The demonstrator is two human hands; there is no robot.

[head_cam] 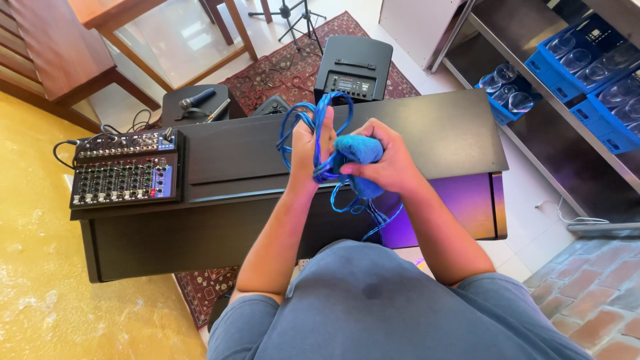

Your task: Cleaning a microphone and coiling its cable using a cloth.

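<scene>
The left hand is clenched around loops of a thin blue cable, held above a closed black piano. The right hand, close beside it, grips a fuzzy blue cloth that seems pressed against the cable. A black mixing console sits at the piano's left end.

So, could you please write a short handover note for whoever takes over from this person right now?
Left hand: raised over the black piano, gripping a bundle of looped blue cable.
Right hand: pressing a blue cloth around the cable beside the left hand.
More cable loops hang below the hands in front of the piano.
The audio mixer sits on the piano's left end, untouched.
How much of the cable has been wiped cannot be told.
</scene>
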